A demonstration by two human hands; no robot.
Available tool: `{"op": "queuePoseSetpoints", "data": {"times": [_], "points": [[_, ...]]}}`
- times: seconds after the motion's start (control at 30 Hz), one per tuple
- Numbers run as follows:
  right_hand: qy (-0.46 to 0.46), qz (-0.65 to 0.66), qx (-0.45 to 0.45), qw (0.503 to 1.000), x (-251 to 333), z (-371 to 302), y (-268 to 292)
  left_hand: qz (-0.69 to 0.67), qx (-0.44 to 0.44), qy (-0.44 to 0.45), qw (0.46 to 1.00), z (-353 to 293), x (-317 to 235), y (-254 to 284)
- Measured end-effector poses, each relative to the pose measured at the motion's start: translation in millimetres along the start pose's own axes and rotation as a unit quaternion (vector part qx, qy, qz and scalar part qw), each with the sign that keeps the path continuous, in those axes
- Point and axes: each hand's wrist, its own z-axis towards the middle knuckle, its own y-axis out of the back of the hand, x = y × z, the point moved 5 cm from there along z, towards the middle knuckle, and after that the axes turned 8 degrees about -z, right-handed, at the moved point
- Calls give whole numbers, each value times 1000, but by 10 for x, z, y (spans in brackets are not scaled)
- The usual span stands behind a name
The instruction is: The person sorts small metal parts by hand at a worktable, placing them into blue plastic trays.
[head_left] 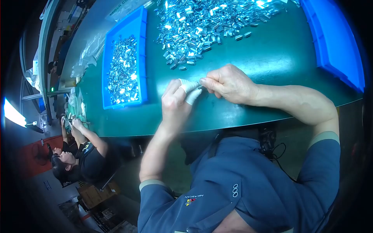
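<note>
My left hand (175,100) and my right hand (232,83) meet over the near part of the green table. White coverings wrap the thumb and a finger of the left hand, which are closed in a pinch. Between the fingertips of both hands a small shiny metal piece (200,86) shows, mostly hidden by the fingers. The right thumb and forefinger press together at its right end. Just beyond the hands spreads a big heap of short, shiny metal pieces (190,37), several of them loose at its near edge.
A blue tray (143,73) full of similar metal pieces stands on the green table (241,58) to the left. Another blue tray (336,39) is at the far right. Clear plastic bags (87,54) lie beyond the left tray. At the left, a co-worker (87,159) works at the table.
</note>
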Motion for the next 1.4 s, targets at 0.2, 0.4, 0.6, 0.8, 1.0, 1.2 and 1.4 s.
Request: {"op": "queuePoseSetpoints", "data": {"times": [0.2, 0.4, 0.6, 0.8, 1.0, 1.2, 1.4], "points": [[-110, 153, 25, 982, -88, -20, -18, 32, -31, -38, 998, 89, 5, 176], [-117, 156, 11, 981, -108, -8, -18, 244, -142, 58, 958, 102, 889, 1111], [-123, 164, 15, 979, -108, -33, -18, 194, -67, 48, 978, 243, 701, 602], [-108, 160, 15, 981, -95, -20, -36, 112, -24, 65, 991, 204, 710, 283], [-96, 154, 13, 983, -114, -4, -37, 43, -29, 35, 998, 69, 678, 397], [-101, 152, 11, 983, -91, -22, -27, 103, -48, 79, 990, -87, 606, 365], [-79, 132, -14, 988, -119, -27, -53, -33, -44, 85, 995, -114, 301, 321]]}}
